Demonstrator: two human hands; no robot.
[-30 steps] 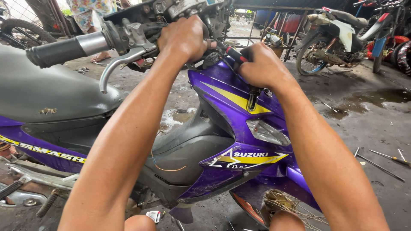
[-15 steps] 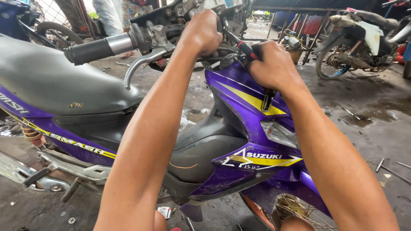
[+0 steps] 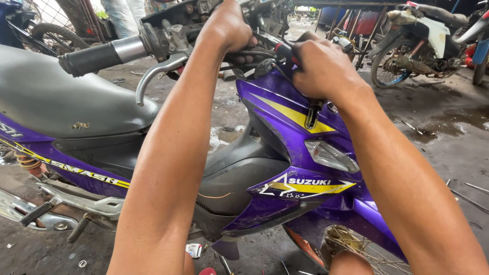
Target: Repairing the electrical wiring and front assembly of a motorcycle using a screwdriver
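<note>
A purple and yellow motorbike [image 3: 285, 153] with a grey seat [image 3: 56, 102] stands in front of me, its handlebar stripped of covers. My left hand [image 3: 229, 28] is closed around black cables and parts at the middle of the handlebar. To its right, my right hand [image 3: 321, 69] grips a tool with a red and black handle [image 3: 281, 49], pointed at the same spot. The tool's tip is hidden behind my left hand. The black handlebar grip [image 3: 89, 58] and silver brake lever [image 3: 158, 74] stick out to the left.
Another motorbike [image 3: 428, 35] is parked at the back right. A person's legs [image 3: 122, 15] stand behind the handlebar. Metal rods [image 3: 466, 196], small parts and wet patches lie on the concrete floor. The spoked front wheel [image 3: 351, 244] is near my right knee.
The view has drifted so the bike sits lower and further right in frame. Both hands stay on the handlebar centre, with the right hand's grip on the tool unchanged.
</note>
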